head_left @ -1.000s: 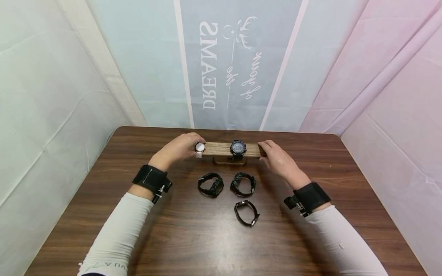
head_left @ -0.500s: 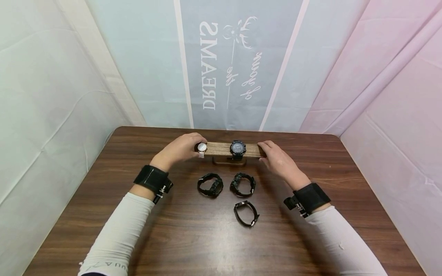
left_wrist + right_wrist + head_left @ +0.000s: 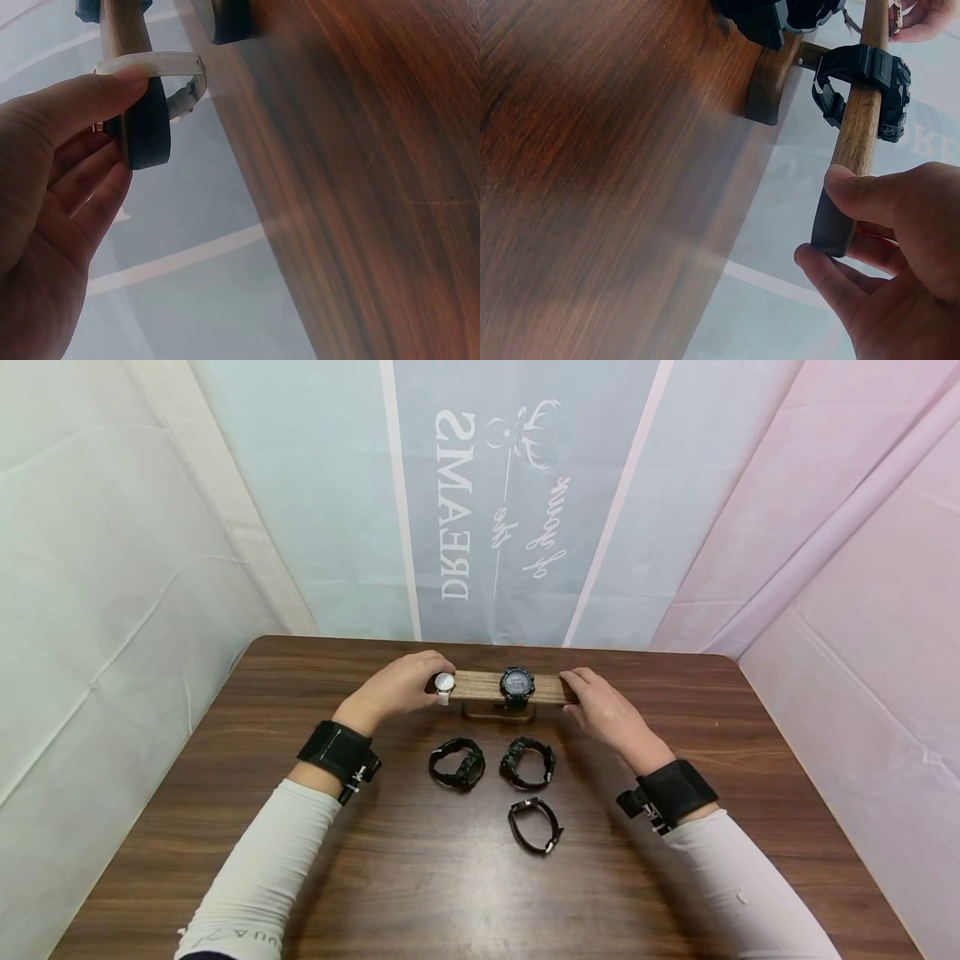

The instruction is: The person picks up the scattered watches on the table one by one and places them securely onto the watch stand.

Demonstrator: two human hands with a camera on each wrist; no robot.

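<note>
A wooden watch stand's bar (image 3: 477,686) runs level above its base (image 3: 487,715). My left hand (image 3: 402,683) pinches a white-strapped wristwatch (image 3: 444,682), whose closed strap loops round the bar near its left end. In the left wrist view the thumb presses the white strap (image 3: 174,63), with fingers behind the bar's dark end cap (image 3: 150,135). My right hand (image 3: 606,706) grips the bar's other end; in the right wrist view its thumb lies on the wood by the dark cap (image 3: 832,229). A chunky black wristwatch (image 3: 517,682) sits round the bar right of the middle.
In front of the stand, two chunky black watches, one on the left (image 3: 457,763) and one on the right (image 3: 528,762), lie on the brown table (image 3: 375,877). Nearer is a slim black watch (image 3: 536,825). A printed curtain (image 3: 510,527) hangs behind the table.
My left hand and the white-strapped watch have slid a little to the right along the bar. The right hand keeps its hold, and the loose watches stay put.
</note>
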